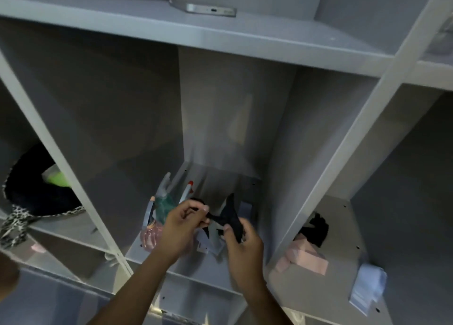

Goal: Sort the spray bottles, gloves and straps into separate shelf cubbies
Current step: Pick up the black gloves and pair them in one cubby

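Inside the middle cubby of the grey shelf unit (245,47), both hands work a black fabric strap (230,217). Left hand (180,229) pinches one end between thumb and fingers; right hand (241,241) has its grip clenched around the bunched part. Just behind them (partly hidden) lean two translucent spray bottles (163,207). Black cloth (315,230) lies in the right cubby.

there's just the one view, worn on the person's head, looking forward and down into a grey shelf unit (257,43) from close up. it's wide-angle, so the shelf boards splay and lean outward. the middle cubby (220,128) fills the centre, with both forearms reaching in from the bottom edge, near the lens.
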Demonstrator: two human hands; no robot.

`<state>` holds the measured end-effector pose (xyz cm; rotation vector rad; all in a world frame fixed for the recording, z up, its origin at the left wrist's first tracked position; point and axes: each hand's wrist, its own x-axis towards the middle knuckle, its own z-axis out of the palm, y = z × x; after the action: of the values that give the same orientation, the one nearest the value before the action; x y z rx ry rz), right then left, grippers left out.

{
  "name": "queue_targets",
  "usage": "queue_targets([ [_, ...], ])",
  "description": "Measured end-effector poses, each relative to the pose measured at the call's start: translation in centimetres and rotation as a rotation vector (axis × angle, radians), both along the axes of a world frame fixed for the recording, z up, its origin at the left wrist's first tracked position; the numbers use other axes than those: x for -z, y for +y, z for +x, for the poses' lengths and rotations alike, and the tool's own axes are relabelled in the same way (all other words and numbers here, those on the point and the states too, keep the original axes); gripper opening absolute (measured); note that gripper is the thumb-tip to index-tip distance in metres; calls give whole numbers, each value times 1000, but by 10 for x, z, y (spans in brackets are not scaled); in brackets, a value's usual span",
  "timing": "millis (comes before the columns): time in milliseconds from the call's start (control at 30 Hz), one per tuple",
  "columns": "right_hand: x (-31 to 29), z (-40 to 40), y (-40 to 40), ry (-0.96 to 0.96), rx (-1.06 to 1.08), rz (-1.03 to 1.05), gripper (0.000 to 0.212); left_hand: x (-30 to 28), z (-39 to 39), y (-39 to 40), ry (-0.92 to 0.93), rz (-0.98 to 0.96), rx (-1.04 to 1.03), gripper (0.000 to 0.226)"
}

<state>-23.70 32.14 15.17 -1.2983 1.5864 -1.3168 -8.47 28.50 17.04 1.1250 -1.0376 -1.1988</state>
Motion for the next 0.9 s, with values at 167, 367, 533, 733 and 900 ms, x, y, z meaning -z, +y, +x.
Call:
queue_targets([
  [167, -35, -2, -7, -425, 38, 9, 13, -25, 10, -8, -151, -77, -13, 31],
  [367, -55, -7, -7, -452, -23, -9, 36, -44, 33, -18, -242, -126, 16, 39],
  [533, -75, -12, 6, -33, -56, -186, 20, -58, 55, -19, -144, -86, 49, 37],
  [733, -94, -20, 16, 185, -152, -242, 10, -74, 62, -16, -90, -33, 136, 38],
  [900, -112, -26, 22, 166, -221, -120, 15, -77, 61, -10, -103, -16, 171, 21],
])
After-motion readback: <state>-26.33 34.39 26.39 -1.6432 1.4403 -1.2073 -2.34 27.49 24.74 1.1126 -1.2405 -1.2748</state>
